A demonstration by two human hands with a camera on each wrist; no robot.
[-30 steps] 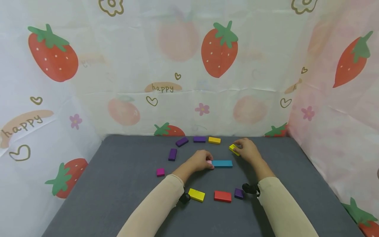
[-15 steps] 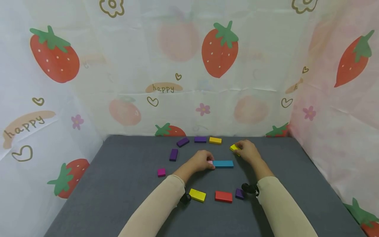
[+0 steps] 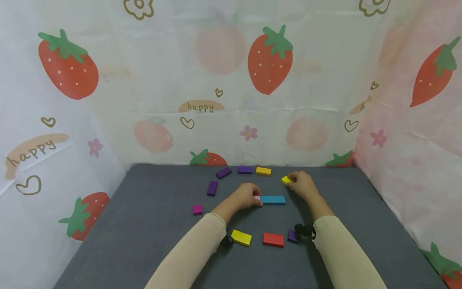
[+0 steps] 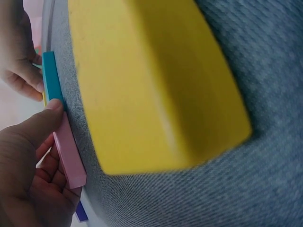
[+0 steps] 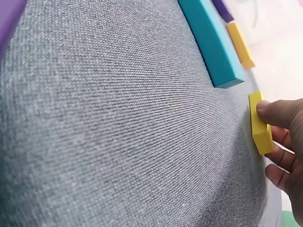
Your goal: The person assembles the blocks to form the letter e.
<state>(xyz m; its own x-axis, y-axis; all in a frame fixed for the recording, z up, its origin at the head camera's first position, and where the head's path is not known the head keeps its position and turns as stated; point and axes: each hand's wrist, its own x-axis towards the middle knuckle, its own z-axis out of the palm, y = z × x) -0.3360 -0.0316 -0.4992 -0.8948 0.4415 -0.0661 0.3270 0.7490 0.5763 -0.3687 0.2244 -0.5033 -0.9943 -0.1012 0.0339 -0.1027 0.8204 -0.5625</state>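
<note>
My left hand (image 3: 246,196) pinches a pink block (image 4: 71,153), thumb on one side and fingers on the other. The pink block lies end to end with a long blue block (image 3: 273,200) on the table; in the head view the hand covers most of the pink one. Farther back on the right, my right hand (image 3: 302,184) holds a yellow block (image 5: 258,124) between thumb and fingers. That block stands beyond the blue one's right end, at a slant.
Behind the hands are an orange-yellow block (image 3: 263,171) and several purple blocks, one of them upright (image 3: 212,188). A magenta block (image 3: 197,209) lies left. Nearer sit a yellow block (image 3: 241,237), a red block (image 3: 273,239) and a small purple block (image 3: 292,236). Patterned cloth (image 3: 231,132) hangs behind the table.
The yellow block in my right hand has turned slightly, with less of it showing past the fingers. The left hand keeps its grip on the pink block; the whole view shifts a little.
</note>
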